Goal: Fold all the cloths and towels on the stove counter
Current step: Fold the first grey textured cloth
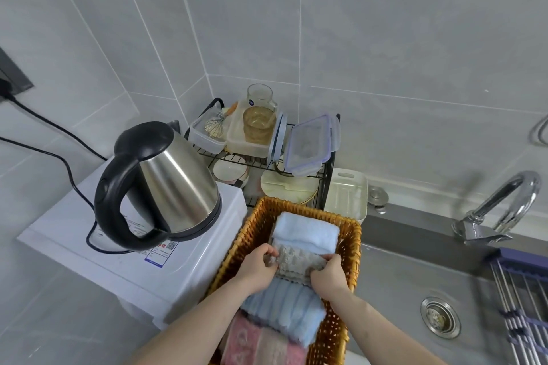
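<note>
Pink towel [261, 344]: folded, at basket's near end.
Ribbed blue cloth [284, 310]: folded, just beyond pink towel.
Left hand [256, 268]: fingers pinching grey cloth [296, 262], mid-basket.
Right hand [329, 274]: fingers curled on grey cloth's right edge.
Light blue towel [305, 231]: folded, at far end.
Wicker basket [353, 246]: beside sink [394, 290].
Kettle [166, 184]: left, on white appliance [89, 249].
</note>
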Demonstrator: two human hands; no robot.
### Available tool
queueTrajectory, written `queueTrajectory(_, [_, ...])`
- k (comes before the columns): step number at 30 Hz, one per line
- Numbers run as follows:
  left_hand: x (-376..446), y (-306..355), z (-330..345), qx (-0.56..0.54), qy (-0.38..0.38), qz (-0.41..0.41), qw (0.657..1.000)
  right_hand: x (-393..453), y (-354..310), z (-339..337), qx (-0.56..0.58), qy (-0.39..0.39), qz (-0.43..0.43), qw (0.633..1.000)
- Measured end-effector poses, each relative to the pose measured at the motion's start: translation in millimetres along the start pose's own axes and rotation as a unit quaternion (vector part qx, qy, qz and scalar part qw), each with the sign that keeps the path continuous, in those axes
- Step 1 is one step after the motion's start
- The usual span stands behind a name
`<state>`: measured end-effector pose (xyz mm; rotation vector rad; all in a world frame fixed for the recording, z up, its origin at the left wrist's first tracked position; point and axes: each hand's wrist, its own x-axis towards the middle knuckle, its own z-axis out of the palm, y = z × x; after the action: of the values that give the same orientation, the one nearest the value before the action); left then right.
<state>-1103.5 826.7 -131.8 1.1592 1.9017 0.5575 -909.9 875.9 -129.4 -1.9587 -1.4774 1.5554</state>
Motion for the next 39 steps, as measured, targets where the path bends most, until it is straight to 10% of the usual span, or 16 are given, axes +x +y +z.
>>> queueTrajectory(6, [-27.9,2.8,-8.2,0.145,0.144,0.158,0.966,-31.4,2.3,-7.3,-0.033,0.008,-0.093,0.995])
queueTrajectory(9, [-50.1,-2.6,-2.9,0.26,0.1,0.246,0.929,-49.8,12.6,-8.0,-0.17,0.017,-0.26,0.95])
queueTrajectory(16, [-61.8,-18.1,18.3,0.391,-0.028,0.158,0.906,-49.0,22.5,-3.3,-0.474,-0.087,-0.294,0.825])
queueTrajectory(24, [-57.9,-27.7,29.4,0.404,-0.046,0.124,0.905,-46.2,33.3,0.0,-0.563,-0.067,-0.289,0.771])
queueTrajectory(39, [-47.9,-28.5,44.2,0.416,-0.067,0.068,0.904,-45.1,33.0,22.8,-0.589,-0.086,-0.208,0.776])
